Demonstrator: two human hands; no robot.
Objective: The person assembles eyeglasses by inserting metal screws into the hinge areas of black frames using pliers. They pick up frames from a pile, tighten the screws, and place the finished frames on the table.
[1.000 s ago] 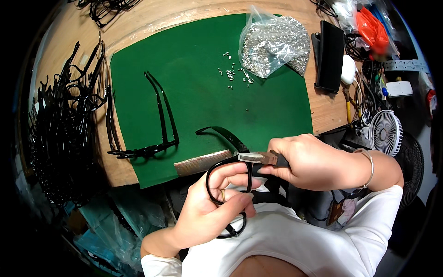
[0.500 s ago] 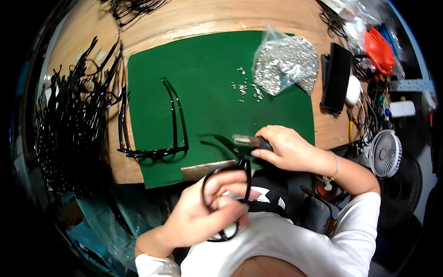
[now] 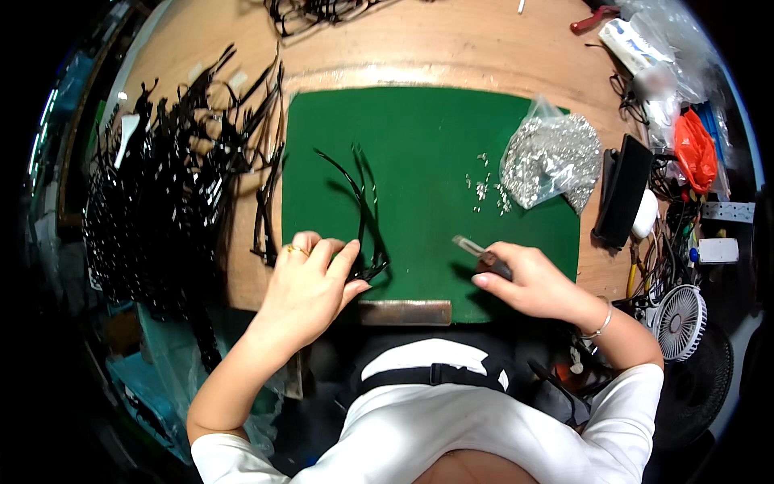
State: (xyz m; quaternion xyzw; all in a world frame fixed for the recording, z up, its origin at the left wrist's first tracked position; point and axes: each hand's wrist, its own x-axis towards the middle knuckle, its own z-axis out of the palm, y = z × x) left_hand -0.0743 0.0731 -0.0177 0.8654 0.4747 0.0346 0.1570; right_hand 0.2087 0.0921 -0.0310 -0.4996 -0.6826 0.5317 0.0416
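Observation:
My left hand (image 3: 310,278) is at the lower left of the green mat (image 3: 419,161), its fingers closed on a black eyeglass frame (image 3: 360,194). That frame's slim temples point away from me, and the hand hides much of its front. Over the mat's lower right, my right hand (image 3: 528,278) grips a short hand tool (image 3: 472,246) with a dark handle and a narrow metal tip. The tool's exact kind cannot be made out. Small silvery pieces (image 3: 482,189) lie scattered on the mat, beside a clear bag (image 3: 548,157) full of them.
A heap of black glasses frames (image 3: 161,202) fills the table's left side. At the mat's near edge lies a flat metal strip (image 3: 405,313). To the right are a black phone-like device (image 3: 625,189), a white mouse-shaped object (image 3: 645,212), cables and a small white fan (image 3: 680,323).
My left hand, which held a glasses frame near my lap, has moved left and forward onto the mat. My right hand still holds the tool, now apart from the frame. The view has shifted.

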